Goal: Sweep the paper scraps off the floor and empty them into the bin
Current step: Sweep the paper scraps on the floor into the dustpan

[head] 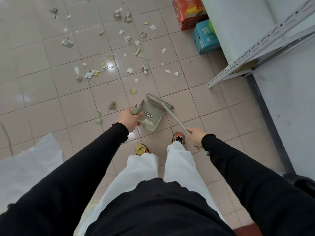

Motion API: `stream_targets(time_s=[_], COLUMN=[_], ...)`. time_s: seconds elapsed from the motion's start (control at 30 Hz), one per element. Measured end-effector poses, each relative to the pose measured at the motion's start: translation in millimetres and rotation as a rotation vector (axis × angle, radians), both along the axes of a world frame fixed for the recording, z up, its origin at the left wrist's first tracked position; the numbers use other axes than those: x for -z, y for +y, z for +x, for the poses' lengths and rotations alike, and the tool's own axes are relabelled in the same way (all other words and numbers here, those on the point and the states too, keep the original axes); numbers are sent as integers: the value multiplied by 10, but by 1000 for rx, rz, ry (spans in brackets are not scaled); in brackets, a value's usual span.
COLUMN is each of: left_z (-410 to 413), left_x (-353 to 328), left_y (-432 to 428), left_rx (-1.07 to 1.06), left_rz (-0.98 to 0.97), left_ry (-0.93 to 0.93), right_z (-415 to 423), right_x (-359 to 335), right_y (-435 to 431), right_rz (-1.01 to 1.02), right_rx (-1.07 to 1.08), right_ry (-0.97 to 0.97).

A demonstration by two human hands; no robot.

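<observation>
Grey dustpan (150,117), left fist (129,120) — broom (159,101), right fist (196,136)

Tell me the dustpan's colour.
The dustpan is pale grey-green with white print, clearest in the head view.

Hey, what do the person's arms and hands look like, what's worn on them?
Long black fabric sleeves cover both arms: the left sleeve and right sleeve end in snug cuffs at the wrists. The left hand and right hand are bare, no gloves.
</observation>
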State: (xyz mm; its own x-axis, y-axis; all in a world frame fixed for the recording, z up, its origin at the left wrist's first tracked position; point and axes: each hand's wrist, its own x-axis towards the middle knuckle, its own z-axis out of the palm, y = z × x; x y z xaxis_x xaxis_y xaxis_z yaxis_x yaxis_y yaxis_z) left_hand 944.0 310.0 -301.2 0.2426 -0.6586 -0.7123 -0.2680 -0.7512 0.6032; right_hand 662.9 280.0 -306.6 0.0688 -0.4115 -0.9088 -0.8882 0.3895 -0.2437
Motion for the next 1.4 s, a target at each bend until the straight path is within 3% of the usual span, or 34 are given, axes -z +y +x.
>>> stream_targets(time_s=[0.13,0.27,0.57,0.77,1.1,1.4], left_z=[98,324,943,1639,2803,3348], left_x=[-51,-47,-211,-245,-222,-68], left_y=[239,714,1582,1879,1930,1702], left_rx=[14,-113,-443,-517,-349,-286], left_rz=[-51,-65,5,49,81,85], left_ry=[-32,-28,-87,-139,-212,-141], right_z=[-162,-302,535,1336,2610,2889], right_x=[-254,-395,-150,-29,264,-15], right_y=[214,454,212,280,536,780], right_rz=[57,32,-29,-52,-181,160], right_rx=[85,182,13,-61,-294,-365], right_ry=[-81,-131,-189,-187,-41,-46])
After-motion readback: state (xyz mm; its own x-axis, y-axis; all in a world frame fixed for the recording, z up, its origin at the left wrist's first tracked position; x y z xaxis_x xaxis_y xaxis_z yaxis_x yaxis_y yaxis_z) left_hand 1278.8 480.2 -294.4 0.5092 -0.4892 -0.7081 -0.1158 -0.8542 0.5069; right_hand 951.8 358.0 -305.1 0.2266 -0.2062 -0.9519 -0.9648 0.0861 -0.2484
